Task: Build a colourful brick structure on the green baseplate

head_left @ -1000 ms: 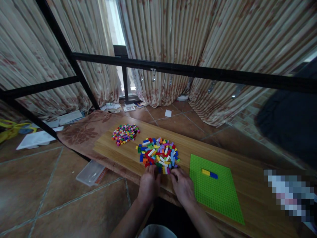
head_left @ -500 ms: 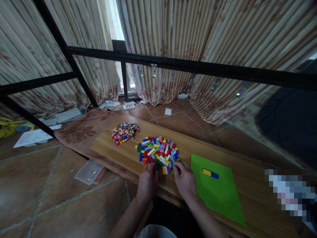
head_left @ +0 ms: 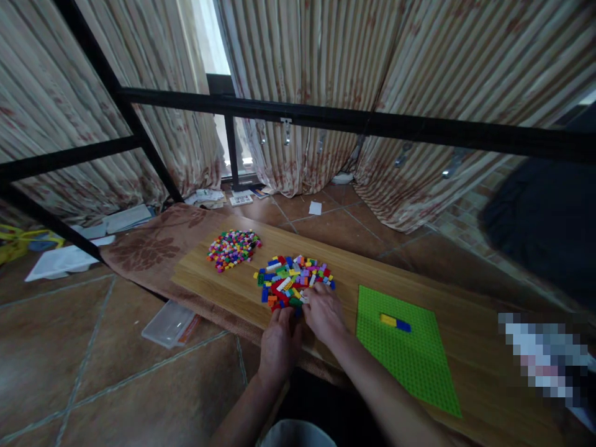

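Note:
A pile of mixed toy building bricks [head_left: 286, 276] lies on the wooden board, in many colours. My left hand [head_left: 280, 338] is at the near edge of this pile with its fingers curled together; whatever is between them is hidden, though a dark blue patch shows by the fingertips. Across the pile's near right side lies my right hand [head_left: 322, 310], fingers bent and pinched down among the bricks, the tips partly covered. To the right is a green studded baseplate [head_left: 405, 366]. On it a yellow brick [head_left: 388, 320] and a blue brick [head_left: 403, 325] sit end to end.
A second pile of smaller coloured pieces [head_left: 233, 249] is at the board's far left. The wooden board [head_left: 205, 273] rests on a brown patterned cloth [head_left: 149, 239]. A clear plastic box [head_left: 168, 323] stands on the floor. A black metal bar [head_left: 326, 118] crosses beyond the board.
My right hand has moved left and a little forward, from the pile's right edge onto the bricks, close to my left hand. The left hand stays nearly in place.

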Demonstrator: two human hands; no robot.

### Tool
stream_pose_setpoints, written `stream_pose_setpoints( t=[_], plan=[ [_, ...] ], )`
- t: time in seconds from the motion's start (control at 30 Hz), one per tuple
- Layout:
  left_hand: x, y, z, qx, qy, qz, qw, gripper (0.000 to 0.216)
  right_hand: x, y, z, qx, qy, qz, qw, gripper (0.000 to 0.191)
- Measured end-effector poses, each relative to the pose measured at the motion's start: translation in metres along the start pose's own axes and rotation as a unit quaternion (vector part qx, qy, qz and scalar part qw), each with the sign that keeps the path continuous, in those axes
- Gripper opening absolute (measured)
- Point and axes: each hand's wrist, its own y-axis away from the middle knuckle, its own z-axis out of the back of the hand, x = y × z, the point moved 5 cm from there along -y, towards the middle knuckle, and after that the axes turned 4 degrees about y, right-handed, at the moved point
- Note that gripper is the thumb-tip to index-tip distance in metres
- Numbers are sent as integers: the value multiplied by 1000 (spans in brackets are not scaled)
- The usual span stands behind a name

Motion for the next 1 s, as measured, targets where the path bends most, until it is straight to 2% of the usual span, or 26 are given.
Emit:
stream_pose_setpoints(
  t=[0.37, 0.6, 0.77, 0.83, 0.87, 1.0],
  plan=[
    [1, -4, -1, -2, -27, -22, 999, 24, 7, -11, -3, -19, -4, -29, 999, 24],
    [1, -4, 0, -6, -32, -41, 999, 26, 1, -5, 5, -75, -110, -18, 991, 15],
    [4, -1, -5, 3, -46, -33, 998, 38, -15, 10, 14, -108, -209, -44, 971, 19],
    [4, 1, -7, 6, -61, -36, 997, 42, -26, 24, 15, -112, -275, -59, 953, 22],
    [3, 2, -9, 8, -71, -38, 997, 43, -32, 32, 14, -113, -330, -69, 935, 22],
    [-1, 1, -13, 12, -121, -41, 992, 39, -60, 72, 1, -111, -510, -141, 841, 32]
  ],
)
